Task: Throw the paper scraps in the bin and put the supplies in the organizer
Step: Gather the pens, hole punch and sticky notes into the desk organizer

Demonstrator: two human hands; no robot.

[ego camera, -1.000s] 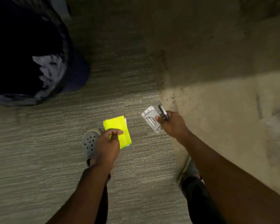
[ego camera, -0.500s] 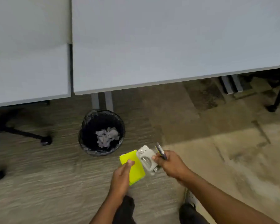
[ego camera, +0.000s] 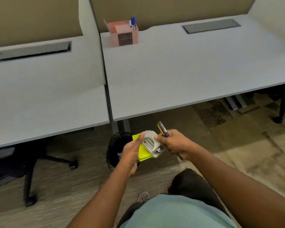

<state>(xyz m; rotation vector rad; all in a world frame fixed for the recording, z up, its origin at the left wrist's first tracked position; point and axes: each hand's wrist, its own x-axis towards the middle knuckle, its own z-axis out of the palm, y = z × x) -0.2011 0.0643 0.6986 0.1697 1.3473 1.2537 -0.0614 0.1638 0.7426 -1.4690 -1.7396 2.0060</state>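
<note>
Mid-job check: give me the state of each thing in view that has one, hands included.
Left hand: holds the yellow sticky notes and steadies the hole punch.
Right hand: grips a marker, thumb on the hole punch.
Bin: upright on the floor under the desk edge, partly hidden.
Organizer: upright at the back of the desk, blue pens standing in it.

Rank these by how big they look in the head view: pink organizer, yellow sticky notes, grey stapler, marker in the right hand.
1. pink organizer, though it sits farthest from the camera.
2. yellow sticky notes and grey stapler: too alike to rank, and the notes are partly hidden.
3. marker, mostly hidden in the right hand.
</note>
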